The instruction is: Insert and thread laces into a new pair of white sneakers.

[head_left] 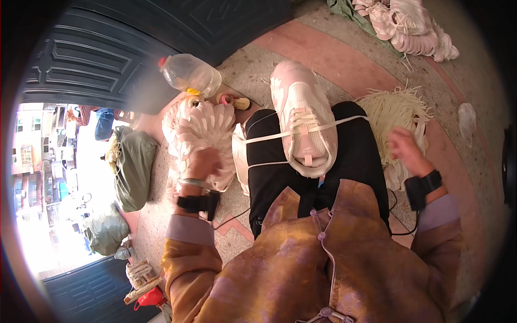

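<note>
A pale pink-and-white sneaker [305, 116] rests across my thighs, toe pointing away and opening toward me. Its front is partly laced. A white shoelace [344, 123] stretches across it, over both legs. To the left, my left hand [204, 164] is above a fanned pile of pale shoe uppers [202, 126]; its fingers are smeared by motion. My right hand [406, 151] is raised to the right, beside a bundle of cream shoelaces [396, 107]. Its fingers are curled in, and anything between them is too small to make out. Neither hand touches the sneaker.
Beyond the uppers lie a clear plastic jug [191, 74] with a red cap and a sandal [234, 101]. More shoe uppers [409, 27] are heaped at the far right. Grey-green sacks [134, 169] stand at the left, near a small wooden stool [142, 277] and dark panelled doors [91, 59].
</note>
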`<state>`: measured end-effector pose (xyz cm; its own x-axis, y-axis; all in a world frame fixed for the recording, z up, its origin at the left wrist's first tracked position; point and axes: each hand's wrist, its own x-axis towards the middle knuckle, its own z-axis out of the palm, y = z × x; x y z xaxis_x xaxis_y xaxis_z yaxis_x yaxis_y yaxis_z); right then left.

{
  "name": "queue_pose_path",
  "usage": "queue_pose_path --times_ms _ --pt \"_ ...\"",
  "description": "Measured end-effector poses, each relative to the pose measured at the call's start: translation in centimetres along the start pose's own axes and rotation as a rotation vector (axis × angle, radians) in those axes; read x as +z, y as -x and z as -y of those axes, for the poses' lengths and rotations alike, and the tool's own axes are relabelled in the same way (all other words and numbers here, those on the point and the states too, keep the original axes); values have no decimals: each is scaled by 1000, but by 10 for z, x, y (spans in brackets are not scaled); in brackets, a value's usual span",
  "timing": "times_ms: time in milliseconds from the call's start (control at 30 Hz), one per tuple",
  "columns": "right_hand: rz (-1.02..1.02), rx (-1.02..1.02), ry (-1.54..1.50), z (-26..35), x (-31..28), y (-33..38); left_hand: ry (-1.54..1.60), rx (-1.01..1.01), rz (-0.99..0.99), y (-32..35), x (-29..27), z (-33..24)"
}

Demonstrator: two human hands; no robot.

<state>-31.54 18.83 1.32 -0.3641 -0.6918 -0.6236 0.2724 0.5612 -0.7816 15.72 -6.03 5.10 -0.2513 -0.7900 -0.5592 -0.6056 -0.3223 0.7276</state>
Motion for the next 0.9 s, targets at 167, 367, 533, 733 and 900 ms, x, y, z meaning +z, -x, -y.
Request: queue_pose_path --times_ms 167,367,533,733,900 --pt "479 65 -156 21 71 24 -83 65 453 22 89 -54" --pt "438 13 -224 21 99 6 117 76 450 9 130 -78" --pt "199 -166 -102 29 118 -1 188 116 376 -5 136 -84" --pt "133 -123 -282 33 112 7 322 226 188 8 138 -81" --pt "119 -185 -350 32 116 12 404 227 141 15 134 -66"
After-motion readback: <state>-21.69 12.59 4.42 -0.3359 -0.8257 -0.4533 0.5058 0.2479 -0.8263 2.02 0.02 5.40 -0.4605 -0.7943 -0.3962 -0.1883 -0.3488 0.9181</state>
